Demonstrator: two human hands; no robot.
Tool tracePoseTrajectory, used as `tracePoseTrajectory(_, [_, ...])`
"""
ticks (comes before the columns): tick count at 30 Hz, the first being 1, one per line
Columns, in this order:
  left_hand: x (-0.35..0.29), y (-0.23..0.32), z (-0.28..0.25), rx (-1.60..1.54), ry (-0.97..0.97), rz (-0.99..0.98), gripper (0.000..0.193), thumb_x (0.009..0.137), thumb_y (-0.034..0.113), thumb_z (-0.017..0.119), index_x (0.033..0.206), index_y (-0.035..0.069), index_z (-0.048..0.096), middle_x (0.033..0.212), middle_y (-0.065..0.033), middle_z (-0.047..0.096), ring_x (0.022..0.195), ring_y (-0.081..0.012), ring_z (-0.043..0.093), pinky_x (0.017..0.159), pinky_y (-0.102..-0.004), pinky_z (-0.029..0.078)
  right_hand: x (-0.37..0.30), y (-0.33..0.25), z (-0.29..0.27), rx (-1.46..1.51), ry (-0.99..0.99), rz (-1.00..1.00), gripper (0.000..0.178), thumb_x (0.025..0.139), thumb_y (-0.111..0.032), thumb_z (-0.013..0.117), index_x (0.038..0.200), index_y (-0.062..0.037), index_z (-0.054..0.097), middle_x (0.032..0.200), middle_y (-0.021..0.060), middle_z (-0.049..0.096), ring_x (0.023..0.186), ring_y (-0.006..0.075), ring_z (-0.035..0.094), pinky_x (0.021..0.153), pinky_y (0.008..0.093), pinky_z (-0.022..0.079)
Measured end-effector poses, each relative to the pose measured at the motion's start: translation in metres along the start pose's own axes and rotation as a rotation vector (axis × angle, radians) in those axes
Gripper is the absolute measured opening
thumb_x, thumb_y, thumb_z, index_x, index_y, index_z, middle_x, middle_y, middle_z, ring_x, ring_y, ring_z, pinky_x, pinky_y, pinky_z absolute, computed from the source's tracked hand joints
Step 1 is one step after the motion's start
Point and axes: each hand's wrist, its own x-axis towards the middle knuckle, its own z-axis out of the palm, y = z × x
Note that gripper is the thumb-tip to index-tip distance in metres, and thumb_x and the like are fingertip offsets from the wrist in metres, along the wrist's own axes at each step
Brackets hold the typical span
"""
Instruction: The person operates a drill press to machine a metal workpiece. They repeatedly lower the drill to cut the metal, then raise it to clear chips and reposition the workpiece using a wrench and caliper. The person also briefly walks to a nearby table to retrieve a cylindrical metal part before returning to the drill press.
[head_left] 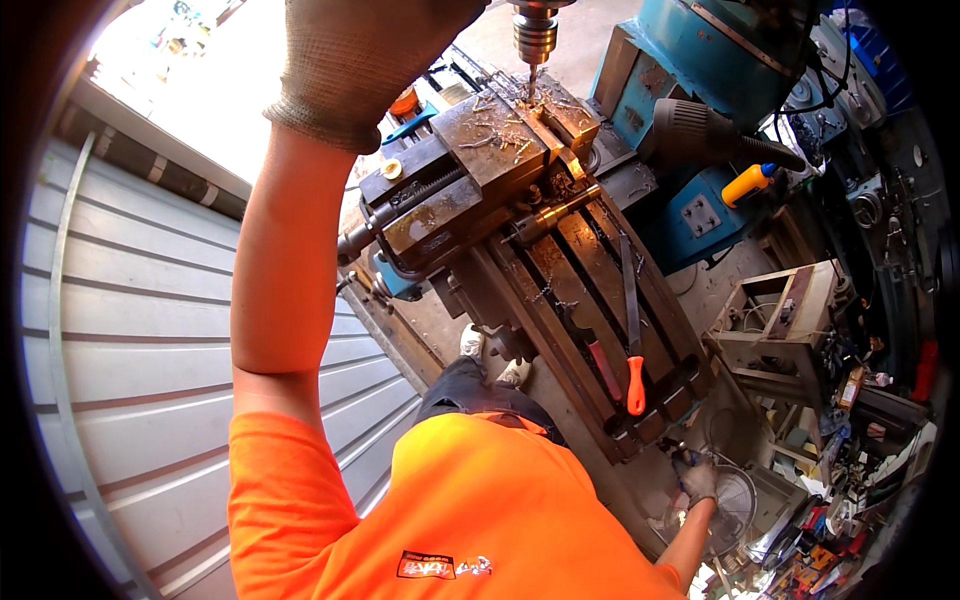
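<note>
My left arm is raised, and its gloved left hand runs out of the top edge, so the fingers and anything they hold are hidden. Beside it hangs a drill chuck with a drill bit, its tip down at a metal block strewn with curled chips. The block sits by the jaws of a machine vise on the slotted milling table. At the table's near right end, my gloved right hand is closed round a dark crank handle.
A file with an orange handle and a red-handled tool lie on the table. A blue machine column rises behind. Right of it stand a metal stand and heaped tools. Corrugated metal wall lines the left.
</note>
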Motion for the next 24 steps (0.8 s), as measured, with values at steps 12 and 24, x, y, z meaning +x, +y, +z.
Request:
tracePoseTrajectory(12, [-0.009, -0.002, 0.008, -0.210, -0.010, -0.154, 0.021, 0.086, -0.003, 0.059, 0.102, 0.007, 0.068, 0.090, -0.0067, 0.067, 0.062, -0.0156, 0.063, 0.054, -0.0282, 0.053, -0.004, -0.001, 0.091, 0.207, -0.543, 0.070, 0.016, 0.086, -0.017, 0.073, 0.097, -0.0068, 0.078, 0.066, -0.0008, 0.062, 0.049, 0.0088, 0.052, 0.045, 0.0271, 0.039])
tracePoseTrajectory(24, [-0.036, 0.016, 0.023, -0.352, 0.025, -0.407, 0.024, 0.098, 0.011, 0.061, 0.121, 0.008, 0.066, 0.097, -0.0095, 0.069, 0.078, -0.0195, 0.067, 0.069, -0.0319, 0.054, 0.073, 0.077, 0.160, -0.508, -0.082, -0.389, 0.043, 0.084, -0.046, 0.068, 0.091, -0.0040, 0.074, 0.092, 0.0245, 0.071, 0.089, 0.0387, 0.069, 0.077, 0.0464, 0.054])
